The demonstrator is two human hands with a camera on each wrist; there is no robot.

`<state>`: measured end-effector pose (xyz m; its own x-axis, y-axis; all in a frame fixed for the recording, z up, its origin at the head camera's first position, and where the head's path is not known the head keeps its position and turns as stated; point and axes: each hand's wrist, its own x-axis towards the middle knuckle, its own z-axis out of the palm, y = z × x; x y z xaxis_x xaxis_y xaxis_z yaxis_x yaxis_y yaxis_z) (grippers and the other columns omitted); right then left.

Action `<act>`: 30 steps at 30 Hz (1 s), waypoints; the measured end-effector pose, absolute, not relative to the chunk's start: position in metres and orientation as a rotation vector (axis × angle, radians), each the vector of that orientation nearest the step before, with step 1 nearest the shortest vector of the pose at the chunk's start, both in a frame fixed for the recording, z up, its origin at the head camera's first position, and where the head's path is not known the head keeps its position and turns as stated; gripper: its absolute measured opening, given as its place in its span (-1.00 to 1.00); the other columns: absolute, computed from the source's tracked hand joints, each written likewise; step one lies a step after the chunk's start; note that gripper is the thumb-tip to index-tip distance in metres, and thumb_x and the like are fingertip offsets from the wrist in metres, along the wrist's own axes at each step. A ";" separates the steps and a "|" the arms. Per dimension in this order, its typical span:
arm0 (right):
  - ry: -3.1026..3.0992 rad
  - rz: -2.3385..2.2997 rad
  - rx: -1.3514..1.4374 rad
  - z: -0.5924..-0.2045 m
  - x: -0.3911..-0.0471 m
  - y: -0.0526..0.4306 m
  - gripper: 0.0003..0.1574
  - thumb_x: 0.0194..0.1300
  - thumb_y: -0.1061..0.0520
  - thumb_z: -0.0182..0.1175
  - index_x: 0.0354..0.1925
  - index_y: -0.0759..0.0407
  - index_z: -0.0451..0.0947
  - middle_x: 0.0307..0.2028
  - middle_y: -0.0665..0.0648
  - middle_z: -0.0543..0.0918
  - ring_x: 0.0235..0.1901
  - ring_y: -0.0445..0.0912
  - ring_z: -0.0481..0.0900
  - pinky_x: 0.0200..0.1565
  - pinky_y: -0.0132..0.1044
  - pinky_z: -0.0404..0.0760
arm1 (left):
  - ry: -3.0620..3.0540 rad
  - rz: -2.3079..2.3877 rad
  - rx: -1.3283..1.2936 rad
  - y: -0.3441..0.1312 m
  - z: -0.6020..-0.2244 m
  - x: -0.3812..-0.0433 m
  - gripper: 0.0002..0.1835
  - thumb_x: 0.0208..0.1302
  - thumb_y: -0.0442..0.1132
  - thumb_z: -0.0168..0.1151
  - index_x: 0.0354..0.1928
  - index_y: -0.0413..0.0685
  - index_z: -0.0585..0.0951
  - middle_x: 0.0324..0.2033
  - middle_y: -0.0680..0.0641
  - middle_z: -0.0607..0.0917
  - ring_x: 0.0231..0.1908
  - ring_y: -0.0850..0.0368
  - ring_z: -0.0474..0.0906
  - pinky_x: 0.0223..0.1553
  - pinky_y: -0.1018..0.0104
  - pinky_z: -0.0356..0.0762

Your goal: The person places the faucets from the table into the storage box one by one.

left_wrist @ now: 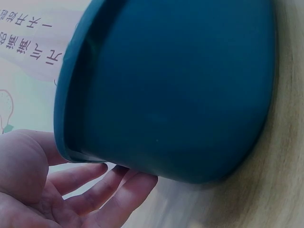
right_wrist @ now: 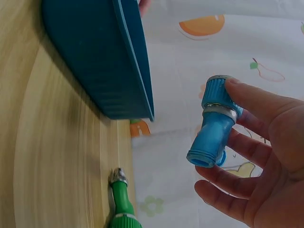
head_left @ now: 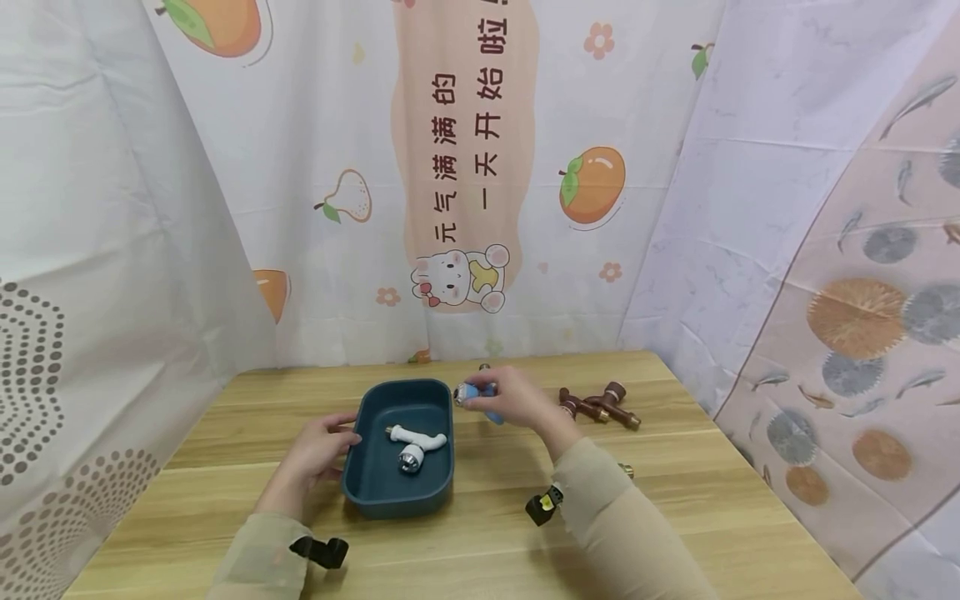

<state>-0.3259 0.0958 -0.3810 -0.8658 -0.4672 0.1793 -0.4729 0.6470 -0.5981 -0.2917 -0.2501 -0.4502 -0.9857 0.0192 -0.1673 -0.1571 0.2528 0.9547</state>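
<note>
A dark teal plastic tub stands on the table, and a white tap with a brass threaded end lies inside. My left hand grips the tub's left side, its thumb at the rim and its fingers against the outer wall. Just off the tub's right rim, my right hand holds a blue tap in the air. Thumb and fingers pinch the tap near its ribbed, silver-ringed knob, with the open spout pointing down in the right wrist view.
Several brown taps with brass ends lie at the right back of the wooden table. A green tap lies beyond my right hand. One brass end shows past my right sleeve. A printed curtain hangs behind.
</note>
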 end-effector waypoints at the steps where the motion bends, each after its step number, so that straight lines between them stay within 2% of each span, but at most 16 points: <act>1: -2.846 1.033 0.823 -0.381 -0.325 0.093 -0.53 0.32 -0.15 0.38 0.15 -0.08 0.68 -0.11 -0.05 0.66 -0.18 -0.10 0.58 -0.16 -0.18 0.64 | 2.369 1.828 -0.130 -0.250 -0.450 -0.292 -0.41 0.42 -0.37 0.11 0.46 -0.27 0.33 0.23 -0.45 0.45 0.14 -0.35 0.49 -0.30 -0.14 0.71; 7: -2.847 1.006 0.902 -0.383 -0.325 0.078 -0.59 0.33 -0.14 0.38 0.10 -0.09 0.69 -0.19 -0.11 0.64 -0.22 -0.15 0.57 -0.20 -0.26 0.62 | 2.380 1.818 -0.144 -0.250 -0.451 -0.292 -0.41 0.41 -0.36 0.13 0.46 -0.25 0.34 0.22 -0.44 0.46 0.13 -0.35 0.48 -0.31 -0.14 0.71; 18: -2.844 0.942 0.981 -0.386 -0.319 0.052 -0.57 0.33 -0.12 0.39 0.10 -0.02 0.70 -0.15 -0.12 0.69 -0.21 -0.20 0.56 -0.15 -0.31 0.59 | 2.366 1.832 -0.129 -0.251 -0.451 -0.294 -0.42 0.41 -0.36 0.13 0.45 -0.26 0.34 0.22 -0.45 0.46 0.08 -0.29 0.54 -0.31 -0.16 0.70; 25: -2.842 0.886 1.041 -0.390 -0.314 0.037 -0.55 0.35 -0.11 0.37 0.14 -0.01 0.69 -0.03 -0.11 0.71 -0.05 -0.19 0.60 -0.02 -0.33 0.59 | 2.365 1.835 -0.135 -0.251 -0.451 -0.294 -0.42 0.41 -0.37 0.13 0.45 -0.25 0.35 0.22 -0.43 0.46 0.10 -0.30 0.50 -0.31 -0.13 0.71; 30: -2.867 0.837 1.041 -0.394 -0.310 0.026 -0.54 0.34 -0.14 0.37 0.14 -0.03 0.70 0.02 -0.12 0.70 -0.04 -0.26 0.57 0.00 -0.36 0.58 | 2.350 1.838 -0.135 -0.251 -0.451 -0.294 -0.42 0.43 -0.37 0.11 0.46 -0.24 0.33 0.23 -0.43 0.44 0.10 -0.30 0.49 -0.29 -0.13 0.71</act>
